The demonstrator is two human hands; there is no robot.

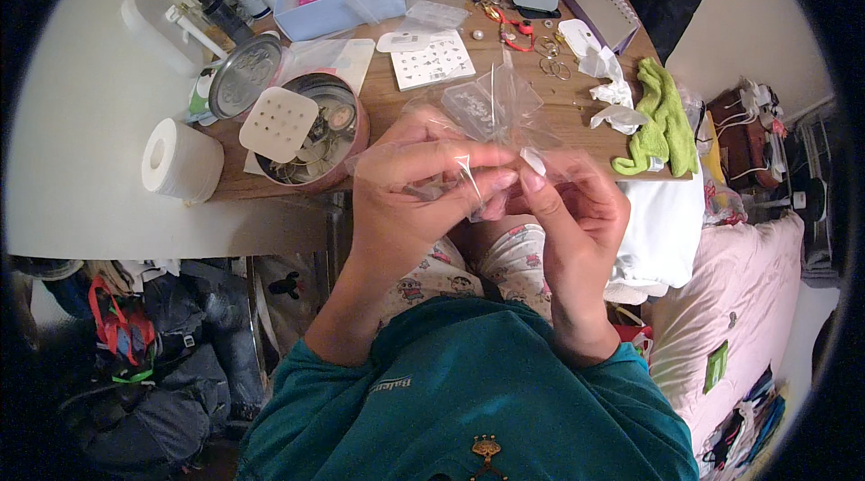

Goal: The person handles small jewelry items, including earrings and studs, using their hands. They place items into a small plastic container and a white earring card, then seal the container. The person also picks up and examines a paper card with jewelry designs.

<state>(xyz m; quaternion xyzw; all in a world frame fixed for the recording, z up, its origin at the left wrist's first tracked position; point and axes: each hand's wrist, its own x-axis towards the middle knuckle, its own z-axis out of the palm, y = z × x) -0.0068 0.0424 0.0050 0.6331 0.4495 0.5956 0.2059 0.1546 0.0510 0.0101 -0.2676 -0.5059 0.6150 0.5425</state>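
Observation:
My left hand (412, 190) and my right hand (574, 211) meet above the table's front edge, both gripping clear plastic film (466, 170). A small white piece (533, 161) lies at my right thumb tip; whether it is paper or plastic I cannot tell. Just beyond my fingers sits a clear plastic box (473, 109) with small pale bits inside. Left of my left hand is a round pink tin (361, 123) holding jewellery, with a white card of studs (279, 124) across its rim. A printed sheet of small dark shapes (432, 61) lies behind.
A toilet roll (182, 160) and an upturned metal lid (246, 76) are at the left. Behind stands a blue box (341, 13) of odds and ends. To the right are rings (554, 67), a red cord bracelet (517, 35), crumpled tissue (613, 92) and a green cloth (659, 123).

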